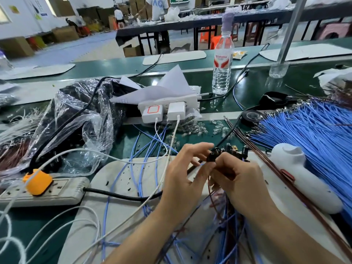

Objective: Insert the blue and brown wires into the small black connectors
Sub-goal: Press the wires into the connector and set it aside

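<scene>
Where the fingertips meet, a small black connector (213, 156) is pinched by left hand (182, 176) and right hand (241, 181) alike. A brown wire (209, 189) is also gripped by the right.

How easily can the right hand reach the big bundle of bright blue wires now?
Probably yes, once freed: the right hand pinches a small black connector, and a white plastic tool lies between it and that bundle of blue wires.

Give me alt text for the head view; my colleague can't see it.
The left hand and right hand pinch a small black connector over a white mat. A large bundle of blue wires lies to their right on the green bench.
</scene>
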`<state>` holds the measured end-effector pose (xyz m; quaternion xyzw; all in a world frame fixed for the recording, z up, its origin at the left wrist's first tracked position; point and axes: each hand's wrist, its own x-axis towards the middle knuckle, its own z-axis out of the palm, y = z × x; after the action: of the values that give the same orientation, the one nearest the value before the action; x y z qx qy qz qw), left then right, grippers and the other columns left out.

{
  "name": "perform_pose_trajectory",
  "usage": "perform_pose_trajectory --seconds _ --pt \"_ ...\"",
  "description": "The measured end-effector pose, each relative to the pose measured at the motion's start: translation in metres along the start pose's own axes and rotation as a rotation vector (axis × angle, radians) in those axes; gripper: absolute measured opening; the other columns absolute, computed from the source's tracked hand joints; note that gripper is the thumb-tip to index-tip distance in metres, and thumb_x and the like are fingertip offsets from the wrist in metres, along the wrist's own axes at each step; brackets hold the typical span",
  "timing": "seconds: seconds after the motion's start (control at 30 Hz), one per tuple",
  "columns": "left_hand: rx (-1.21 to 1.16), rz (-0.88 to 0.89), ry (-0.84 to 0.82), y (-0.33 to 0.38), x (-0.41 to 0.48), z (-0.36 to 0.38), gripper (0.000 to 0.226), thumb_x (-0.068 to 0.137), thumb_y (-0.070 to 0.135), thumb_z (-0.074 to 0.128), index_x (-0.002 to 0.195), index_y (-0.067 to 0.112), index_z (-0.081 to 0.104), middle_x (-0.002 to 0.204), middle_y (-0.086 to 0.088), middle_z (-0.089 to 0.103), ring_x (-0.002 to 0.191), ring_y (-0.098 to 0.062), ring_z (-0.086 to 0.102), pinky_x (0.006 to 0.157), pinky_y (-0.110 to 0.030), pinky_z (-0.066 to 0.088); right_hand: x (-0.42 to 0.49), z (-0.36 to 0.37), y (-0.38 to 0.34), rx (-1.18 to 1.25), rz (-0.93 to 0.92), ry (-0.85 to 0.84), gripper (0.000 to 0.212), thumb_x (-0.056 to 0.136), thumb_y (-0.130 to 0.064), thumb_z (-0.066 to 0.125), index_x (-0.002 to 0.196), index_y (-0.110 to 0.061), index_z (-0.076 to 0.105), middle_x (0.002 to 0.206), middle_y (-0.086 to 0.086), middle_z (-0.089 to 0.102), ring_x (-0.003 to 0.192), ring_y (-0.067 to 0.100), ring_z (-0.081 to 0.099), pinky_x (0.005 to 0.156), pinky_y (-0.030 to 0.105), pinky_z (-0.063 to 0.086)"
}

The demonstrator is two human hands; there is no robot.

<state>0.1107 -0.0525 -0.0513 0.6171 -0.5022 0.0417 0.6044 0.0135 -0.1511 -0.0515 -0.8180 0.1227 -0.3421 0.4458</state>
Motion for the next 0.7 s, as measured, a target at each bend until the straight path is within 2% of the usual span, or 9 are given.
perform_pose_trajectory --seconds 0.1,0.23,0.4,0.53,0.57,0.63,0.7 --pt "0.045 0.052 -0.015 0.0019 0.0010 -0.0007 0.020 0.088 0.021 0.059 0.108 0.024 0.058 0.096 0.013 0.058 0.085 0.001 0.057 0.072 -0.023 0.049 -0.0014 0.0003 0.0039 -0.024 -0.001 -0.006 0.044 0.084 0.003 0.067 0.068 -0.033 0.049 0.062 -0.007 0.066 0.052 0.004 0.063 0.052 0.010 0.045" --pt "0.032 0.059 -0.026 0.0028 0.0008 -0.0012 0.018 0.088 0.019 0.061 0.106 0.023 0.059 0.098 0.009 0.061 0.090 -0.004 0.059 0.070 -0.028 0.051 -0.0013 -0.0006 0.0050 -0.052 -0.029 -0.012 0.043 0.083 0.006 0.066 0.071 -0.032 0.050 0.064 -0.007 0.066 0.055 0.004 0.063 0.053 0.010 0.045" --pt "0.033 0.084 -0.036 0.0041 0.0004 -0.0020 0.019 0.088 0.016 0.061 0.106 0.022 0.059 0.100 0.010 0.060 0.093 -0.002 0.059 0.074 -0.019 0.047 -0.0015 -0.0023 0.0030 -0.112 -0.108 -0.011 0.029 0.083 0.010 0.064 0.080 -0.018 0.056 0.063 -0.007 0.065 0.060 0.003 0.063 0.054 0.010 0.045" --pt "0.046 0.122 -0.055 0.0045 -0.0003 -0.0021 0.023 0.087 0.009 0.064 0.107 0.019 0.060 0.101 0.005 0.062 0.095 -0.003 0.058 0.077 -0.017 0.045 -0.0001 -0.0022 -0.0014 -0.130 -0.152 -0.012 0.024 0.078 0.007 0.057 0.081 -0.016 0.052 0.057 -0.023 0.051 0.059 -0.011 0.055 0.053 -0.001 0.034" --pt "0.047 0.134 -0.064 0.0042 -0.0008 -0.0015 0.024 0.085 0.006 0.066 0.106 0.017 0.061 0.100 0.003 0.062 0.095 -0.005 0.058 0.079 -0.017 0.045 -0.0001 -0.0022 -0.0010 -0.138 -0.151 -0.016 0.021 0.076 0.005 0.055 0.081 -0.015 0.053 0.059 -0.019 0.054 0.060 -0.007 0.057 0.053 0.001 0.035" --pt "0.050 0.145 -0.080 0.0042 -0.0018 -0.0008 0.026 0.084 0.002 0.067 0.106 0.014 0.062 0.100 0.000 0.063 0.095 -0.007 0.058 0.080 -0.016 0.044 -0.0005 -0.0025 0.0027 -0.158 -0.138 -0.030 0.013 0.074 0.001 0.051 0.082 -0.007 0.057 0.065 -0.002 0.063 0.064 0.008 0.059 0.053 0.009 0.040" --pt "0.043 0.139 -0.083 0.0048 -0.0012 -0.0008 0.025 0.085 0.005 0.066 0.106 0.016 0.062 0.100 0.000 0.063 0.094 -0.007 0.059 0.079 -0.018 0.046 0.0002 -0.0023 0.0037 -0.192 -0.151 -0.019 0.014 0.074 0.003 0.049 0.083 -0.002 0.059 0.067 0.002 0.063 0.065 0.008 0.058 0.055 0.007 0.038"
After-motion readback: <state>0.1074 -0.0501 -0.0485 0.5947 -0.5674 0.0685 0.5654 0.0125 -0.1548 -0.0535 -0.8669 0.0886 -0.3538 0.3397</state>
